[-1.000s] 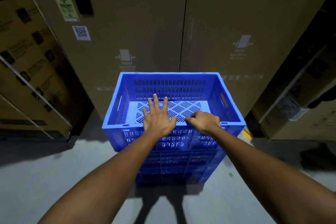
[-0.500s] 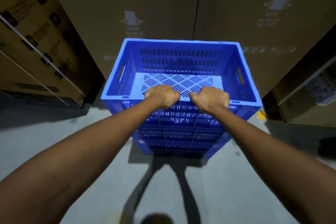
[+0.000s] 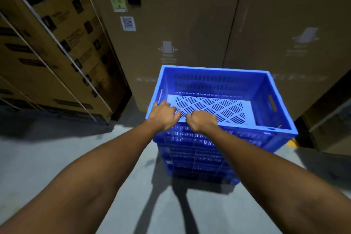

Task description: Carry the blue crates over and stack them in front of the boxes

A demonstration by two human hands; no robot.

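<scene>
Shifted leftward since earlier, the left hand [image 3: 163, 115] and right hand [image 3: 201, 121] are curled over the near rim of the crate [image 3: 264, 100]; boxes [image 3: 190, 24] are seen beyond.

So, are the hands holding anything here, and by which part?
The left hand and the right hand grip the top blue perforated plastic crate by its near rim, toward its left corner.

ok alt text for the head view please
The left hand and the right hand grip the near rim of the top blue crate, which sits on a stack of blue crates on a grey floor. Tall cardboard boxes stand behind it.
</scene>
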